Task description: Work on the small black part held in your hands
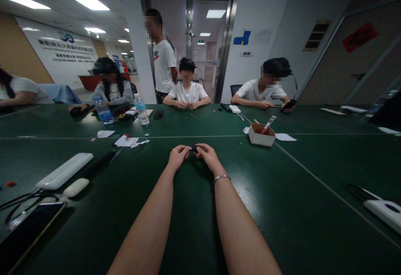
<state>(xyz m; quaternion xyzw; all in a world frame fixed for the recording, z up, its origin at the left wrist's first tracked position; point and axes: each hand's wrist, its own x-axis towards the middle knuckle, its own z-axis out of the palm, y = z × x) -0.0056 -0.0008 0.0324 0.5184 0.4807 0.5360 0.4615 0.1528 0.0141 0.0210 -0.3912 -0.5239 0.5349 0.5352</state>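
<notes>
Out over the green table (200,195), both hands meet at a small black stick with a silvery end (193,148), which looks like a USB stick. My left hand (178,156) pinches the silvery end between thumb and fingers. From the other side, my right hand (206,156) grips the black end, with a bracelet (222,177) round the wrist. The fingers cover much of the stick, so its exact kind is hard to make out.
Left lie a white power bank (65,170), a white oval case (76,187), a phone (31,233) and cables. Paper scraps (126,141) and water bottles (142,110) are farther back. A small box (262,135) stands right of centre. Several people are across the table.
</notes>
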